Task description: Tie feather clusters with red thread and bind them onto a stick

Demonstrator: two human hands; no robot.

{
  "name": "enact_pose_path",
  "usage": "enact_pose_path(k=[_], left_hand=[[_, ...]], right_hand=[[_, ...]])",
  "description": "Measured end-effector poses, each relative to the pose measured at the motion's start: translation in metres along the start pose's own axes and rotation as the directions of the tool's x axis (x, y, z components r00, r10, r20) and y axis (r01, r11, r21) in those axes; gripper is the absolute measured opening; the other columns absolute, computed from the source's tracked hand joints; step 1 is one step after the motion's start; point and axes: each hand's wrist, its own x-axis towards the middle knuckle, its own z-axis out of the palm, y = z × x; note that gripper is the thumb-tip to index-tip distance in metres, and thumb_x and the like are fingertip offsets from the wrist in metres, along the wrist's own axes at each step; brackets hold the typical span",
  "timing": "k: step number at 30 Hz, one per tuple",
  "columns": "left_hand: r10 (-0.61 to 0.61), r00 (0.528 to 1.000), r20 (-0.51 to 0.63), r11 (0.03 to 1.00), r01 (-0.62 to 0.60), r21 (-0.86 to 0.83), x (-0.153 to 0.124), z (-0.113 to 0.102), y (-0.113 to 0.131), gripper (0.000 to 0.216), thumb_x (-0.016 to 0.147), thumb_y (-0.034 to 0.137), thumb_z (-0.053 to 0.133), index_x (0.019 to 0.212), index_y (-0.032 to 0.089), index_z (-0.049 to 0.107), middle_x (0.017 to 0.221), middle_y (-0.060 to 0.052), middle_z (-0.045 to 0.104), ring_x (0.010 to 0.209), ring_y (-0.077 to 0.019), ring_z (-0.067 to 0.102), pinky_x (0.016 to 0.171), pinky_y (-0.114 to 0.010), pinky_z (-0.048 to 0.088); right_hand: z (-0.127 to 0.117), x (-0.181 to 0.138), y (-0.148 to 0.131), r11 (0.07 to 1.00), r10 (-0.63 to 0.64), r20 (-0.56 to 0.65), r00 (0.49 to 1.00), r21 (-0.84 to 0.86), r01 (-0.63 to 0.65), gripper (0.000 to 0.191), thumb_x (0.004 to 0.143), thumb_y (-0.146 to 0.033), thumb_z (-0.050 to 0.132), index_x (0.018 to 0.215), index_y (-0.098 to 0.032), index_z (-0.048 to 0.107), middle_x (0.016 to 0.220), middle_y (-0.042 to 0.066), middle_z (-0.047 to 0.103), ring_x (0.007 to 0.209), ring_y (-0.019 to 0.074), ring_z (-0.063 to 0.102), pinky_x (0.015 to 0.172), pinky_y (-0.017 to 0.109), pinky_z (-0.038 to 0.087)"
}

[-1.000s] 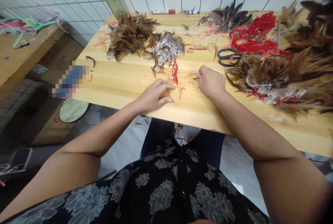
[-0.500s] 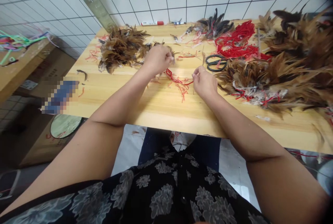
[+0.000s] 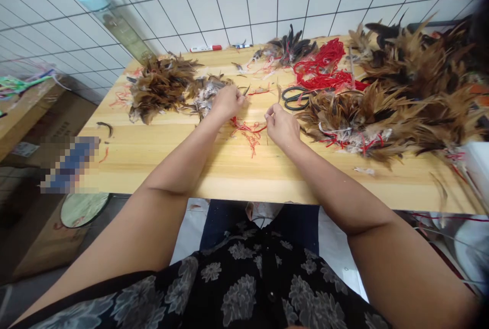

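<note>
Mid-frame, the fingers of my right hand (image 3: 283, 126) look clamped on a red strand (image 3: 240, 125), which trails leftward from them over the bench (image 3: 237, 181); I judge I am working this strand, which calls for a steady pinch. Just beyond, my left hand (image 3: 228, 102) curls against the feather bundle (image 3: 203, 97); whether its fingers close on anything, I cannot tell. Farther off, right of centre, lie scissors (image 3: 296, 99), then red yarn (image 3: 324, 67).

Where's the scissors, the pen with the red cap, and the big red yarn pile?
Scissors (image 3: 297, 98): head view, on the black handles.
Red-capped pen (image 3: 204, 49): head view, on its barrel.
Red yarn pile (image 3: 320, 66): head view, on middle strands.
</note>
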Motion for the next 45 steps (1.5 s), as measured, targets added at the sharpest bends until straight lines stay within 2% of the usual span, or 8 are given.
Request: enact_pose_path(k=[3,6,9,13,18,26,39,45], left_hand=[[0.004,0.998,-0.060,0.922,-0.027,-0.387,-0.014,-0.006,0.002,0.031,0.095,0.001,0.072,0.080,0.024,0.056,0.082,-0.003,0.067,0.086,-0.0247,0.069,0.093,-0.037,0.058],[-0.038,0.999,0.037,0.672,0.053,-0.739,-0.028,-0.010,0.008,0.030,0.098,0.000,0.069,0.081,0.021,0.058,0.074,0.001,0.063,0.069,-0.0162,0.060,0.071,-0.026,0.050],[0.005,0.984,0.177,0.418,0.159,-0.894,-0.037,-0.011,0.015,0.031,0.095,0.001,0.078,0.079,0.019,0.059,0.076,0.000,0.065,0.068,-0.0124,0.061,0.067,-0.021,0.048],[0.067,0.974,0.217,0.242,0.196,-0.950,-0.040,-0.003,0.020,0.031,0.083,0.001,0.090,0.078,0.017,0.063,0.074,0.003,0.061,0.063,-0.0091,0.054,0.063,-0.018,0.047],[0.094,0.976,0.195,0.199,0.174,-0.964,-0.038,0.017,0.015,0.029,0.074,0.013,0.093,0.077,0.020,0.065,0.072,0.002,0.059,0.062,-0.0111,0.051,0.059,-0.020,0.045],[0.131,0.971,0.201,0.191,0.175,-0.966,-0.036,0.023,0.012,0.038,0.072,0.026,0.099,0.081,0.022,0.063,0.079,0.001,0.065,0.069,-0.0128,0.061,0.068,-0.021,0.052],[-0.010,0.978,0.207,0.046,0.207,-0.977,-0.037,0.030,0.019,0.032,0.091,-0.006,0.066,0.069,0.015,0.070,0.066,-0.002,0.067,0.060,-0.0123,0.060,0.064,-0.019,0.051],[-0.055,0.968,0.245,-0.041,0.243,-0.969,-0.039,0.031,0.021,0.025,0.079,-0.010,0.069,0.068,0.011,0.072,0.064,-0.003,0.069,0.058,-0.0129,0.064,0.061,-0.018,0.054]], right_hand=[[0.002,0.002,0.003,0.999,-0.030,-0.018,0.999,0.029,0.030,0.039,0.115,-0.029,0.047,0.141,-0.020,0.074,0.122,0.016,0.087,0.116,0.0340,0.079,0.090,0.039,0.049],[0.003,0.002,0.006,0.996,-0.076,-0.036,0.996,0.048,0.077,0.040,0.115,-0.028,0.047,0.141,-0.019,0.076,0.118,0.013,0.085,0.107,0.0301,0.076,0.091,0.037,0.049],[0.004,0.003,0.007,0.988,-0.131,-0.041,0.990,0.081,0.134,0.040,0.114,-0.027,0.050,0.140,-0.017,0.078,0.110,0.011,0.083,0.101,0.0271,0.072,0.092,0.036,0.048],[0.007,0.010,0.001,0.977,-0.109,-0.032,0.994,0.180,0.113,0.040,0.115,-0.027,0.054,0.143,-0.015,0.078,0.088,0.003,0.072,0.090,0.0240,0.068,0.088,0.033,0.048],[0.009,0.018,-0.010,0.939,-0.093,-0.009,0.996,0.331,0.090,0.032,0.117,-0.027,0.058,0.137,-0.015,0.078,0.083,-0.002,0.065,0.080,0.0192,0.061,0.083,0.031,0.046],[-0.002,0.031,-0.022,0.901,-0.090,-0.015,0.996,0.425,0.088,0.026,0.114,-0.025,0.068,0.089,-0.021,0.063,0.090,-0.002,0.065,0.089,0.0159,0.060,0.086,0.027,0.043],[0.039,0.043,-0.007,0.799,-0.113,-0.041,0.993,0.590,0.116,0.024,0.114,-0.023,0.068,0.093,-0.023,0.056,0.086,-0.005,0.062,0.083,0.0138,0.057,0.083,0.025,0.041],[0.046,0.047,0.007,0.726,-0.145,-0.066,0.987,0.671,0.152,0.016,0.111,-0.028,0.076,0.101,-0.020,0.066,0.082,-0.007,0.067,0.080,0.0111,0.061,0.083,0.023,0.046]])
